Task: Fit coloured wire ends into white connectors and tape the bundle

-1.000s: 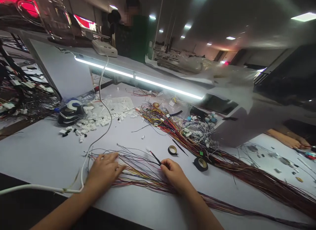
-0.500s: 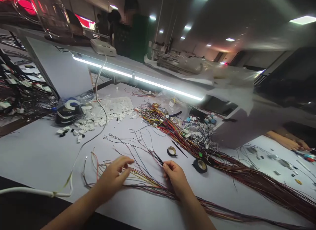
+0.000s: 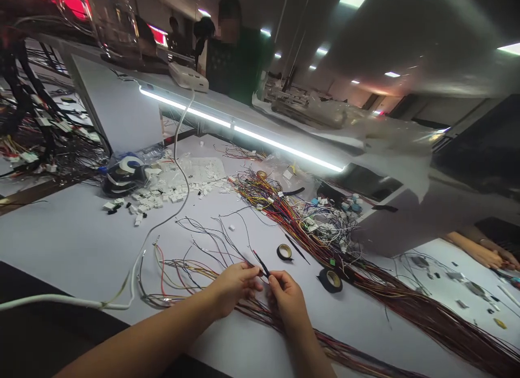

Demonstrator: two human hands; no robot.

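Observation:
My right hand [image 3: 287, 297] is closed, thumb and forefinger pinching a black-wrapped wire branch [image 3: 262, 263] that slants up and left, with a little red at its tip. Right beside it, my left hand [image 3: 238, 286] is closed on thin wires at the same branch, its fingertips almost touching the right ones. Under both hands runs a wire bundle [image 3: 333, 345], its loose ends fanned out to the left over the white table [image 3: 60, 248]. Some ends carry small metal terminals. Exactly which wires the left fingers grip is partly hidden.
Two black tape rolls [image 3: 284, 252] [image 3: 331, 280] lie right of my hands. Behind them stretches a thick wire bundle [image 3: 292, 226]. White connectors [image 3: 162, 196] are heaped at back left, near a white cable [image 3: 184, 188]. A co-worker's hands [image 3: 487, 253] are at far right.
My left hand has moved right from above the fanned wires to the black-wrapped branch and closed there. My right hand keeps its hold. The view has shifted slightly.

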